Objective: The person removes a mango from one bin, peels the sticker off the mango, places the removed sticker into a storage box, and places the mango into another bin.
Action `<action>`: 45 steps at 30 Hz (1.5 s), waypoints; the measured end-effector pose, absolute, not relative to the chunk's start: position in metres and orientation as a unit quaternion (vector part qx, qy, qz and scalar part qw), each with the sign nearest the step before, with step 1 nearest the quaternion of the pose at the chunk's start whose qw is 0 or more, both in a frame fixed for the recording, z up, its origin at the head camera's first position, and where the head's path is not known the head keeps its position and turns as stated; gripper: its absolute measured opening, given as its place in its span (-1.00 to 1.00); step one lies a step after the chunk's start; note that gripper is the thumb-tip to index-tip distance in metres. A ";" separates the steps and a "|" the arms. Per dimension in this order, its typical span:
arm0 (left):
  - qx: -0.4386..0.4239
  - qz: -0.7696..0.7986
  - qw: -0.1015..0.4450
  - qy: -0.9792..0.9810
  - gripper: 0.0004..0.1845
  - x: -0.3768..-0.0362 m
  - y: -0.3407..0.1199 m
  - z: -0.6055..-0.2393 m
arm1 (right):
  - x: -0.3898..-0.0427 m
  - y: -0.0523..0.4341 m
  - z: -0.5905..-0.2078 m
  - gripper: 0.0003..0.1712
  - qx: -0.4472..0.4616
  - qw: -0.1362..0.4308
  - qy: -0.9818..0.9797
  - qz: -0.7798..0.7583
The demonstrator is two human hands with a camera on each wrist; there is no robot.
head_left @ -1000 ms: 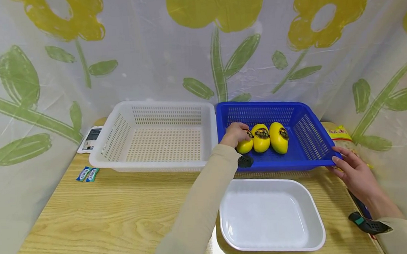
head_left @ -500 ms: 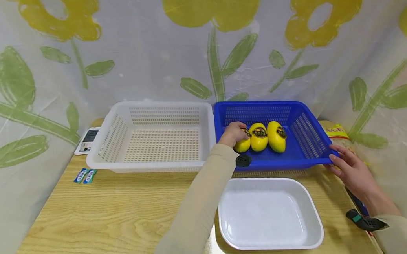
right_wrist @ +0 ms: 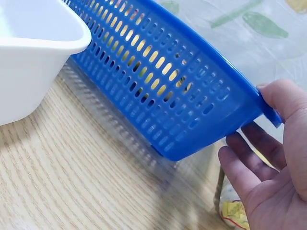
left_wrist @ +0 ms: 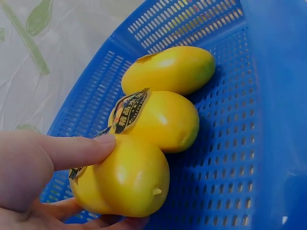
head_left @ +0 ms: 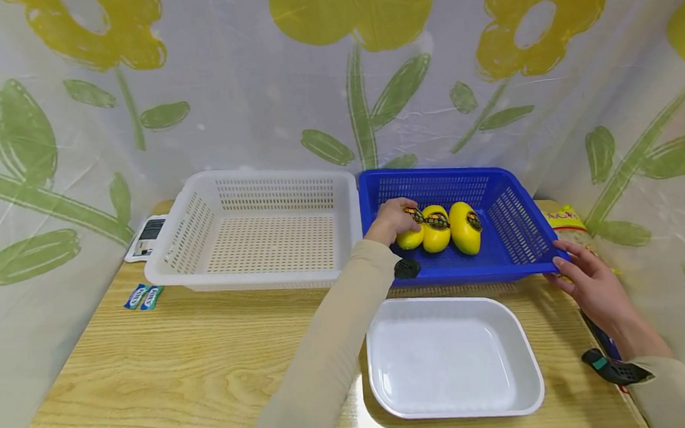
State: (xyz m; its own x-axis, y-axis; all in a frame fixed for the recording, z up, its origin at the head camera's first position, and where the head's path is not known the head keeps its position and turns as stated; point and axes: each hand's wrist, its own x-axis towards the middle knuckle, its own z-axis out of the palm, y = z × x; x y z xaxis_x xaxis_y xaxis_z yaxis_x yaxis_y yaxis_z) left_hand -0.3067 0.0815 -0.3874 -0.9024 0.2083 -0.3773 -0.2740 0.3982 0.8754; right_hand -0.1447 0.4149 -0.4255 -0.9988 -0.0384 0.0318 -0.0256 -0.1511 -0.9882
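Three yellow mangoes with black labels lie side by side in a blue slotted basket (head_left: 478, 273). My left hand (head_left: 393, 220) grips the leftmost mango (head_left: 410, 238), thumb across its top and fingers curled under it, as the left wrist view shows. Against it sits the middle mango (head_left: 437, 239); the right-hand mango (head_left: 466, 235) has a greenish end in the left wrist view. At the basket's front right corner, my right hand (head_left: 598, 292) holds the rim, thumb on top (right_wrist: 278, 93) and fingers below.
A white slotted basket (head_left: 251, 278) stands left of the blue one. In front is a white tray (head_left: 454, 359). Two small blue-green packets (head_left: 143, 297) lie at the left, near a white device (head_left: 146, 241). A yellow-printed bag (head_left: 568, 218) leans at the right.
My left hand has shifted slightly up and back in the head view, with the leftmost mango in its grip. The right hand keeps its hold on the rim. The head view has drifted slightly.
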 end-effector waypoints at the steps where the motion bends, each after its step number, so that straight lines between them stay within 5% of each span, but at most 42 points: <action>1: -0.020 0.547 0.220 0.807 -0.42 -0.307 0.082 -0.387 | -0.145 0.415 -0.426 -0.59 -0.023 0.004 0.652 -0.757; 9: -0.003 0.551 0.200 0.810 -0.45 -0.298 0.078 -0.378 | -0.144 0.414 -0.427 -0.59 -0.024 0.008 0.647 -0.762; 31: 0.263 0.488 0.104 0.826 -0.42 -0.252 0.015 -0.320 | -0.148 0.416 -0.425 -0.58 -0.026 -0.002 0.643 -0.765; 45: 0.229 0.594 0.162 0.753 -0.41 -0.169 -0.062 -0.329 | -0.146 0.415 -0.428 -0.58 -0.051 0.001 0.627 -0.778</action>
State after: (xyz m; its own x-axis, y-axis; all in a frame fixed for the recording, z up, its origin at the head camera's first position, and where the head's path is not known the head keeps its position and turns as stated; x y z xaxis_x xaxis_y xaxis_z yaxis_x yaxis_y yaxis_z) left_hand -0.1689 -0.0624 -0.3287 -0.8419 0.5388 0.0279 0.1526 0.1882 0.9702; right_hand -0.1456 0.4150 -0.4276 -0.9949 -0.0646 0.0775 -0.0620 -0.2146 -0.9747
